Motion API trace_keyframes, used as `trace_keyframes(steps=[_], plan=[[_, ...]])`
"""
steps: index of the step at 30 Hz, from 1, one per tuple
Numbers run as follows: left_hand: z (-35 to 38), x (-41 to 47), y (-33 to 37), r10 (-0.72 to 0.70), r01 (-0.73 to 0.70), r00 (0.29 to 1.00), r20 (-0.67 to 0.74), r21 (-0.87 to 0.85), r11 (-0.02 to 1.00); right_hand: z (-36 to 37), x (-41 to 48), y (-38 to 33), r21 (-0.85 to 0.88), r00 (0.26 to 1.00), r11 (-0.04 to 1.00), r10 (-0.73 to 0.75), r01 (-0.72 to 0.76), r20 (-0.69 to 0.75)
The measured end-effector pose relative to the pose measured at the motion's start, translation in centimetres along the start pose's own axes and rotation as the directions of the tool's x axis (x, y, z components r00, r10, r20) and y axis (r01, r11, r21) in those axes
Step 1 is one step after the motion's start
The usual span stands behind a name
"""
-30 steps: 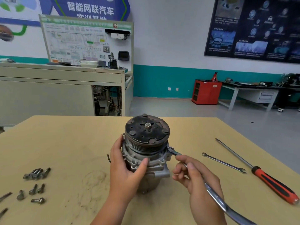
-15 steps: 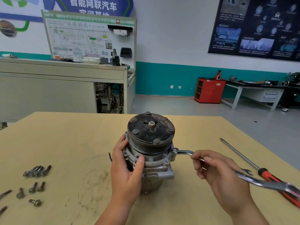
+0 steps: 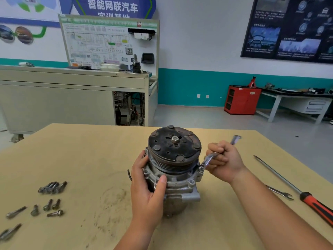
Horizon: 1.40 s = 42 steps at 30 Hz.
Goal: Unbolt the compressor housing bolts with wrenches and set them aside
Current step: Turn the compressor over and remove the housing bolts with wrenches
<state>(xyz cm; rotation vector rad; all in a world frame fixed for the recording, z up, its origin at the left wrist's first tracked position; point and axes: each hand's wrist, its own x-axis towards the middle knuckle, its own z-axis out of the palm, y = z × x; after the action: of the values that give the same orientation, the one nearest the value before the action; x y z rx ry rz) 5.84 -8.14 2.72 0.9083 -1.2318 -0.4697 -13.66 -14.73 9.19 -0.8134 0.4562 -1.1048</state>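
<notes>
The grey metal compressor (image 3: 180,188) stands upright in the middle of the wooden table, its dark pulley disc (image 3: 173,147) facing up. My left hand (image 3: 146,184) grips the housing from the left, thumb on the front flange. My right hand (image 3: 223,161) holds a silver wrench (image 3: 210,158) whose ring end sits on a flange bolt (image 3: 201,167) at the housing's right side; the handle points up and away behind my fingers. Several removed bolts (image 3: 52,187) lie in groups at the table's left.
A second slim wrench (image 3: 281,193) and a long screwdriver with a red and black handle (image 3: 317,204) lie on the table (image 3: 90,150) to the right. More loose metal parts (image 3: 10,231) rest near the left edge. Workbenches and a red cabinet stand far behind.
My right hand swung the wrench handle from near me at the right round to the far side, turning about the bolt. My left hand kept its grip on the housing.
</notes>
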Motion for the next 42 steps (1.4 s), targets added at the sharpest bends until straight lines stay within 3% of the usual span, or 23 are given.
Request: trace_keyframes(steps=[3, 4, 7, 9, 13, 16, 19, 22, 27, 34, 39, 42], plan=[[0.1, 0.0, -0.1, 0.011, -0.011, 1.0, -0.006, -0.01, 1.0, -0.2, -3.3, 0.8, 0.225, 0.963, 0.939, -0.239, 0.262, -0.125], [0.1, 0.0, -0.1, 0.018, -0.018, 1.0, -0.006, -0.008, 1.0, -0.1, -4.7, 1.3, 0.208, 0.928, 0.912, -0.312, 0.353, -0.204], [0.1, 0.0, -0.1, 0.022, -0.022, 1.0, 0.007, -0.005, 1.0, 0.8, -8.6, 3.6, -0.139, 0.779, 0.857, -0.51, 0.497, -0.364], [0.0, 0.0, 0.0, 0.021, -0.021, 1.0, 0.015, -0.006, 1.0, 2.0, -10.3, 5.4, -0.368, 0.676, 0.759, -0.648, 0.536, -0.351], [-0.3, 0.0, 0.3, 0.016, -0.016, 0.999, 0.039, 0.008, 1.0, 4.8, -11.3, 8.4, -0.649, 0.618, 0.561, -0.767, 0.514, -0.174], [-0.3, -0.1, 0.4, 0.016, -0.016, 0.999, 0.032, 0.006, 1.0, 6.0, -11.1, 9.5, -0.722, 0.64, 0.512, -0.758, 0.465, -0.125], [-0.2, 0.0, 0.3, 0.02, -0.02, 1.0, 0.017, 0.012, 1.0, 6.7, -11.0, 10.2, -0.814, 0.633, 0.41, -0.771, 0.412, -0.068], [-0.1, 0.0, 0.1, 0.024, -0.025, 1.0, 0.013, 0.025, 0.999, 7.2, -11.1, 10.1, -0.845, 0.616, 0.376, -0.785, 0.38, -0.072], [-0.1, 0.0, -0.1, 0.041, -0.041, 0.999, 0.001, 0.018, 0.999, 6.3, -11.4, 9.1, -0.851, 0.589, 0.378, -0.802, 0.366, -0.103], [-0.1, 0.1, 0.1, 0.041, -0.042, 0.999, 0.021, 0.013, 0.999, 5.9, -11.2, 7.0, -0.816, 0.693, 0.469, -0.71, 0.338, -0.121], [0.1, 0.0, 0.4, 0.005, -0.004, 0.999, 0.037, -0.017, 1.0, 3.0, -10.3, 2.9, -0.659, 0.828, 0.676, -0.543, 0.33, -0.142], [0.1, 0.1, 0.5, 0.007, -0.006, 0.999, 0.033, -0.017, 1.0, 1.2, -7.2, -0.8, -0.538, 0.928, 0.806, -0.357, 0.248, -0.107]])
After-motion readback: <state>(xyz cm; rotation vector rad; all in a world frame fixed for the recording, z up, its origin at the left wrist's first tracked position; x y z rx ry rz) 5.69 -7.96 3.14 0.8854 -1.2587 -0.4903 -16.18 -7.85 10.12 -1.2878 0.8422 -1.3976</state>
